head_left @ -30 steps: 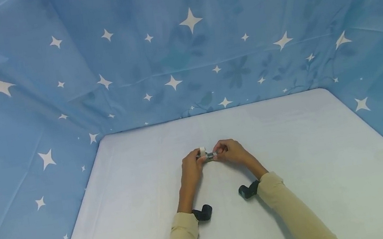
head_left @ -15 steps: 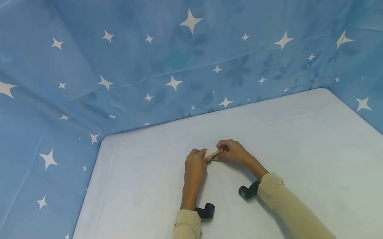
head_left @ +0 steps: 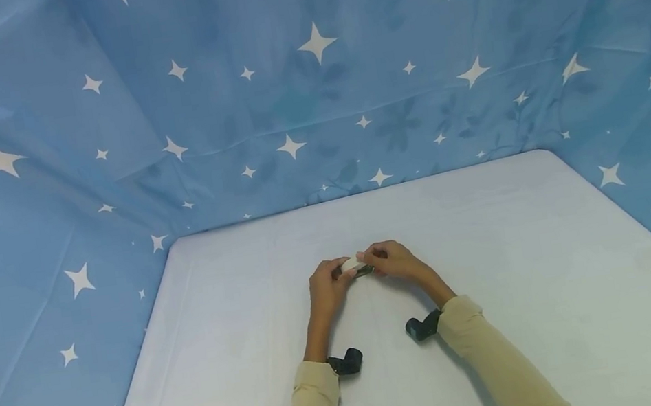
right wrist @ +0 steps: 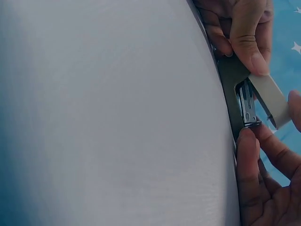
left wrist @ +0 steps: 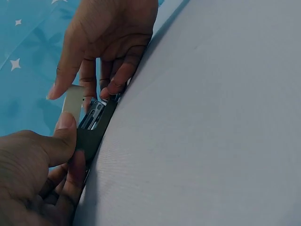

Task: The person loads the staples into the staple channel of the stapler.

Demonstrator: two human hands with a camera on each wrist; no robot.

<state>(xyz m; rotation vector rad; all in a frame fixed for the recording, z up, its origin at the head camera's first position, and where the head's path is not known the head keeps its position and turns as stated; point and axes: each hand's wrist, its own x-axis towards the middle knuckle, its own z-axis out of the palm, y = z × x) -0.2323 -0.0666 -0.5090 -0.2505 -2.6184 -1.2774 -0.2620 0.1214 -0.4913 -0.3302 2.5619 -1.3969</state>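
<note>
A small stapler [head_left: 353, 264] is held between both hands at the middle of the table. It has a cream top cover [left wrist: 73, 101], a dark base [right wrist: 229, 90] and a metal staple magazine [right wrist: 247, 101]. The cover is tilted up, leaving the magazine exposed. My left hand [head_left: 327, 291] grips the hinge end, thumb on the cover and fingers against the base. At the front end, my right hand [head_left: 398, 263] holds the base with its fingers, and its thumb is at the cover's raised tip. Whether staples lie in the magazine cannot be seen clearly.
A white-covered table [head_left: 244, 332] spreads around the hands. Behind it and at the sides hangs a blue curtain [head_left: 261, 101] with white stars. Dark wrist cameras [head_left: 348, 361] sit at both cuffs.
The stapler's cover stood upright a second ago, then came down over the magazine. Now it is slightly raised, with the right thumb on its tip. The head view has shifted slightly.
</note>
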